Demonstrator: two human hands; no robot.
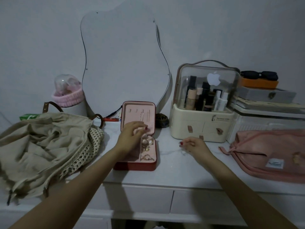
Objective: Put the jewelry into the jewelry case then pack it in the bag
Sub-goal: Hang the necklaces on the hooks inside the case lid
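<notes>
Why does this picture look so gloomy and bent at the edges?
Head view: the room light is dim and bluish, so colours look muted; the wide-angle lens bows the dresser edge and stretches both forearms; the fine chain by the right hand is hard to make out.

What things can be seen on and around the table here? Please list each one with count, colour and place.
jewelry case: 1, red outside, pink inside, open, table centre
jewelry: several pieces, gold and pearl, in the case
bag: 1, beige, left
mirror: 1, wavy, on the wall
cosmetics box: 1, cream with clear lid, right
pouch: 1, pink, far right
sunglasses: 1, black, on stacked boxes
left hand: over the case
right hand: pinching something small, unclear
</notes>
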